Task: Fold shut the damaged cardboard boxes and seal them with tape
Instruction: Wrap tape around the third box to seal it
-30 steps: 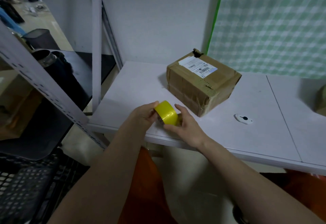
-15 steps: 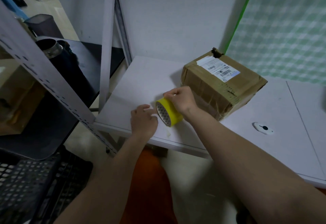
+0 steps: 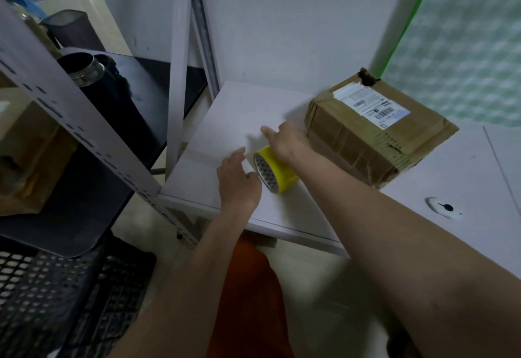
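A yellow tape roll (image 3: 282, 177) stands on its edge on the white table (image 3: 239, 115), near the front edge. My left hand (image 3: 238, 185) lies just left of the roll with relaxed fingers, its thumb at the roll's rim. My right hand (image 3: 286, 139) is over the top of the roll with the index finger stretched out to the left; I see no finger curled round the roll. Right behind that hand sits a creased brown cardboard box (image 3: 352, 143) with a white shipping label (image 3: 372, 104) and a torn back corner.
A small white object with a black dot (image 3: 444, 208) lies on the table to the right. A grey metal shelf upright (image 3: 84, 129) and a black flask (image 3: 84, 71) stand at the left, a black crate (image 3: 42, 301) below. A green checked cloth (image 3: 465, 47) hangs at the back right.
The roll went from being held between both hands above the table edge to standing on the table. My right hand has loosened from it and reached further back. My left hand moved beside it.
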Motion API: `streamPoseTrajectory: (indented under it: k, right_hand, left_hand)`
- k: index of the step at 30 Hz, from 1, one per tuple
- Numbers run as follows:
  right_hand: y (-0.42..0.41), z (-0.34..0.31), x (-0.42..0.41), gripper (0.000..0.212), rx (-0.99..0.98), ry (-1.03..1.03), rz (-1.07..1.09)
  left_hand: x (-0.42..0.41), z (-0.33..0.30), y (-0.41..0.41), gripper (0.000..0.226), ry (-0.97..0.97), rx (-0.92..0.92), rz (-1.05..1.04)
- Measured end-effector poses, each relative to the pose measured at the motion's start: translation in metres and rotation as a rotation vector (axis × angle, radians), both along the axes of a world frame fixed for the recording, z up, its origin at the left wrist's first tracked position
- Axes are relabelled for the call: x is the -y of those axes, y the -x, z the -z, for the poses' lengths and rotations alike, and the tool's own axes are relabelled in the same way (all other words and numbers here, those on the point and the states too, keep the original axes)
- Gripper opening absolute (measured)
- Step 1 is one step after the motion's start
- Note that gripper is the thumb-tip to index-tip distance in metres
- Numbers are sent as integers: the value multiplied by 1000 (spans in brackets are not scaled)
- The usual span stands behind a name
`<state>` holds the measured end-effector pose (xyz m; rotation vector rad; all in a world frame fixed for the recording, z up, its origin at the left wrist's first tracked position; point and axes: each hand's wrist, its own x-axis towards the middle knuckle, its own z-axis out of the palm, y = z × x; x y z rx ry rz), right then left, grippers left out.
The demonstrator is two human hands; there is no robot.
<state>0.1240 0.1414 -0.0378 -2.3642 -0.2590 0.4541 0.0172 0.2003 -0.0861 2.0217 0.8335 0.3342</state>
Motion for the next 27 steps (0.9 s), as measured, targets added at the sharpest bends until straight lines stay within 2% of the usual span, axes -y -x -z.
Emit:
streamPoseTrajectory:
  k: [2, 5, 10, 14, 17, 20, 24, 27]
  right_hand:
    - [6, -10, 15, 57, 80, -17, 4]
    - [15, -23, 44, 55, 144, -108, -21]
    - [34, -40, 94, 35, 230, -203, -49]
    - [48, -44, 140, 27, 352, -211, 35]
    - [56, -37, 177, 16, 403, -182, 177]
    - [61, -27, 208, 11, 327, -214, 287]
    - [67, -15, 226, 15, 219, -279, 304]
    - [65, -14, 231, 23, 191, -345, 314]
  left_hand:
    - [6, -10, -4, 60, -36, 64, -32]
    - [20, -28, -11, 59, -125, 166, -43]
    - [57, -50, -30, 60, -240, 266, 96]
    - [82, -58, -55, 55, -278, 271, 192]
    - [94, -65, -82, 50, -293, 220, 213]
    - [96, -69, -106, 57, -256, 96, 207]
    - [93, -70, -126, 71, -156, -30, 239]
    - [96, -74, -123, 65, -172, -46, 224]
